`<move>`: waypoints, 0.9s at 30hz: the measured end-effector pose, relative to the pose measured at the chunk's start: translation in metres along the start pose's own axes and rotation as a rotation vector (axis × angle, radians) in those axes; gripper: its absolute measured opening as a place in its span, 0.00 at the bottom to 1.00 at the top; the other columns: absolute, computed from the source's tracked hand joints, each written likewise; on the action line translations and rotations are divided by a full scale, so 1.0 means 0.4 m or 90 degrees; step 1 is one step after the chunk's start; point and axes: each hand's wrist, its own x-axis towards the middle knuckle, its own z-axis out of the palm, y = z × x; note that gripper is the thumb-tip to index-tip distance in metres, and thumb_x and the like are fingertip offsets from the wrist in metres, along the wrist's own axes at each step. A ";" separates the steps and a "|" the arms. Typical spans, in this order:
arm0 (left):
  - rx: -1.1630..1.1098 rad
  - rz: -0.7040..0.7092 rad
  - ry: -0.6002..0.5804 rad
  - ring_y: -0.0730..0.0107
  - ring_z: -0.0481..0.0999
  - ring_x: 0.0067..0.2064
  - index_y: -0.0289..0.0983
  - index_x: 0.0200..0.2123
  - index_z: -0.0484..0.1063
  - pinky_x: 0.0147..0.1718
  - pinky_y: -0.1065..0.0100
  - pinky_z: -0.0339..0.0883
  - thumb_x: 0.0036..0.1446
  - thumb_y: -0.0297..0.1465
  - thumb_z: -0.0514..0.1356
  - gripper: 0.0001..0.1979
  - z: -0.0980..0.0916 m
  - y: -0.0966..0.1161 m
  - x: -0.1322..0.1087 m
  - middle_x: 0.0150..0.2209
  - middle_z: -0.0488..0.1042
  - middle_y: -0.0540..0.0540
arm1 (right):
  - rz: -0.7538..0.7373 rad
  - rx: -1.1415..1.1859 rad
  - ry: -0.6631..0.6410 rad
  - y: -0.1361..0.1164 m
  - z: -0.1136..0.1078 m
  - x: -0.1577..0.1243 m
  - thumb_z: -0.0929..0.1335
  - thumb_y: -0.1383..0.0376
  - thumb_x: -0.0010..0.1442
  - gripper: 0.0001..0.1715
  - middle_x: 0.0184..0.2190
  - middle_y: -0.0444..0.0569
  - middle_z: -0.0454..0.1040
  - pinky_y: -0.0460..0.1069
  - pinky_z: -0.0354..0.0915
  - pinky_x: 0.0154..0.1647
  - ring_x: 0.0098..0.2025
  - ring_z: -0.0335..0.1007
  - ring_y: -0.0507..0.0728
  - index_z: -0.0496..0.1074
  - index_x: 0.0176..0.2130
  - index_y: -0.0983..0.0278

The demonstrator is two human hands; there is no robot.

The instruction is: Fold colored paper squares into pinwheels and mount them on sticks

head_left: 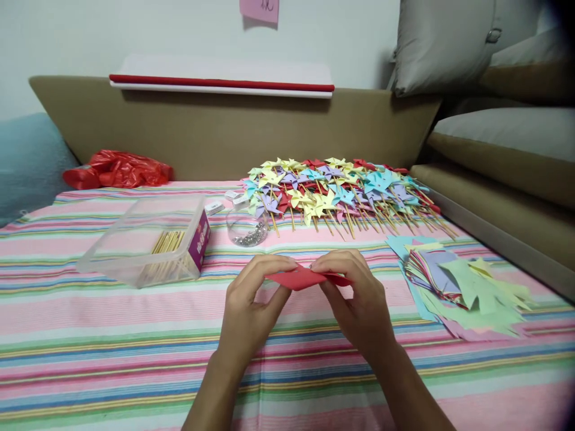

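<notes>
A small sheet of red paper (300, 279) is held up in the air above the striped cloth, slightly bent along its middle. My left hand (257, 293) pinches its left side between thumb and fingers. On the opposite side my right hand (353, 287) grips it the same way. Beyond my hands stand a round clear tub (247, 228) with small silvery metal pieces and a clear plastic box (144, 239) holding thin wooden sticks. Many finished paper pinwheels (341, 191) on sticks lie in a heap farther back.
Loose coloured paper (467, 287) lies piled at the right, cut pieces among it. A red plastic bag (121, 169) rests at the back left. Small white boxes (214, 208) sit near the tub. Cushions (507, 143) border the right side; a striped cloth (112, 347) covers the surface.
</notes>
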 end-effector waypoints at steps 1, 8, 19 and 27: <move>0.007 0.002 0.005 0.69 0.78 0.48 0.40 0.45 0.76 0.50 0.67 0.70 0.60 0.20 0.64 0.12 -0.002 0.001 -0.001 0.43 0.80 0.48 | 0.027 0.012 0.010 0.001 0.002 -0.002 0.67 0.73 0.65 0.10 0.39 0.46 0.77 0.54 0.65 0.47 0.45 0.72 0.57 0.72 0.43 0.58; 0.084 0.048 0.002 0.68 0.77 0.52 0.42 0.55 0.74 0.52 0.65 0.70 0.61 0.20 0.63 0.21 0.014 -0.005 -0.011 0.51 0.80 0.46 | 0.394 0.332 0.101 0.012 0.033 -0.004 0.73 0.60 0.61 0.08 0.40 0.46 0.82 0.52 0.70 0.47 0.44 0.77 0.57 0.78 0.42 0.58; 0.105 0.061 -0.034 0.67 0.77 0.51 0.42 0.55 0.73 0.51 0.64 0.70 0.62 0.20 0.61 0.20 0.030 -0.024 -0.020 0.50 0.79 0.45 | 0.547 0.586 0.068 0.029 0.037 -0.014 0.78 0.58 0.54 0.14 0.39 0.46 0.84 0.50 0.72 0.51 0.44 0.79 0.56 0.81 0.40 0.60; 0.241 0.002 0.064 0.62 0.75 0.55 0.41 0.55 0.72 0.57 0.59 0.67 0.64 0.26 0.60 0.16 -0.069 0.021 -0.015 0.53 0.77 0.43 | 0.615 0.614 0.134 0.042 0.049 -0.010 0.80 0.57 0.50 0.17 0.38 0.45 0.84 0.46 0.71 0.46 0.40 0.78 0.52 0.81 0.39 0.61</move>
